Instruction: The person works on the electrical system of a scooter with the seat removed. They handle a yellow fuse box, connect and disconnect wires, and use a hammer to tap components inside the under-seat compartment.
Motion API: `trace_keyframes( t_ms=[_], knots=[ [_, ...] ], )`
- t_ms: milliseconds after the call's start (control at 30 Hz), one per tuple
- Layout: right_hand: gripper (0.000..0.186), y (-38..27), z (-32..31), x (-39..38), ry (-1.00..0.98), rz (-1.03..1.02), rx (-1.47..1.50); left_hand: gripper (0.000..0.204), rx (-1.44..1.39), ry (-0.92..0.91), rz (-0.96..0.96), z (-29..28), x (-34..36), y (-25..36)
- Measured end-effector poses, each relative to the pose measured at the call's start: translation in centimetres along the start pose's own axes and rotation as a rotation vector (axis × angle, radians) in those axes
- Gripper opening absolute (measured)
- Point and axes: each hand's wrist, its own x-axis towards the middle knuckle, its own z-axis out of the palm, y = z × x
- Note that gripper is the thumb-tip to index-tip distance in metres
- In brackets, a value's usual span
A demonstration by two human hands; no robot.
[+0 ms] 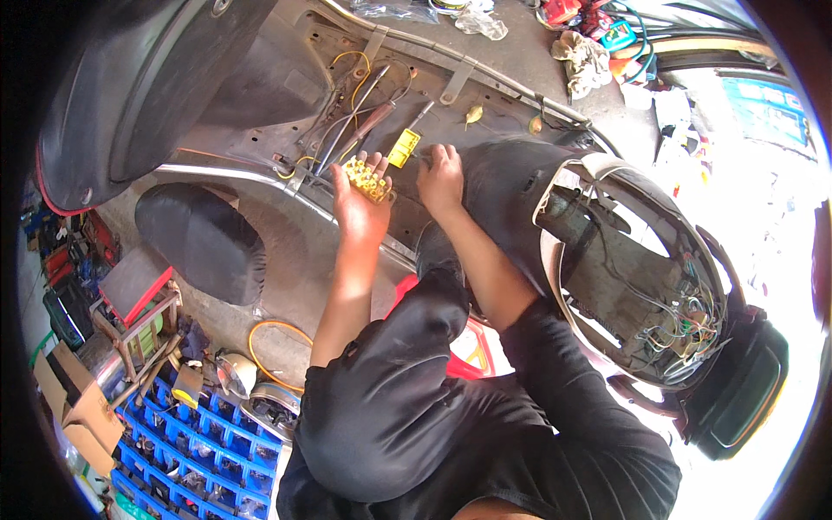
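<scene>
My left hand (357, 210), palm up with its fingers curled, cradles a cluster of small yellow pieces (367, 179); whether they sit in a clear case or are loose I cannot make out. To its right, my right hand (442, 180) has its fingers bent and close together, and anything between them is hidden. Just beyond the hands a flat yellow plastic case (403, 148) lies on the vehicle's metal floor, touching a thin metal shaft (423, 113). Left of the case are a long tool with a brown handle (373, 120) and a yellow wire (357, 80).
An opened vehicle front with loose wires (685, 338) stands at right. A black seat cushion (199, 241) lies at left, above blue parts bins (195, 446) and a cardboard box (80, 407). Two dry leaves (473, 114) lie on the metal floor. Rags (582, 62) lie at the back.
</scene>
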Motion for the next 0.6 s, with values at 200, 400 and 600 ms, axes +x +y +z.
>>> trace_keyframes(
  t_ms=[200,400,600],
  knots=[
    [0.011,3.2,2.7,-0.7,-0.172,0.026,-0.251,0.055,-0.016,0.000,-0.048,-0.7,-0.2,0.5],
    [0.011,4.2,2.9,-0.2,-0.152,0.090,-0.318,0.056,-0.047,-0.029,-0.033,-2.2,0.2,0.7],
    [0.014,4.3,2.8,-0.5,-0.173,0.087,-0.388,0.056,-0.057,-0.012,-0.039,-1.2,0.0,0.8]
  ],
)
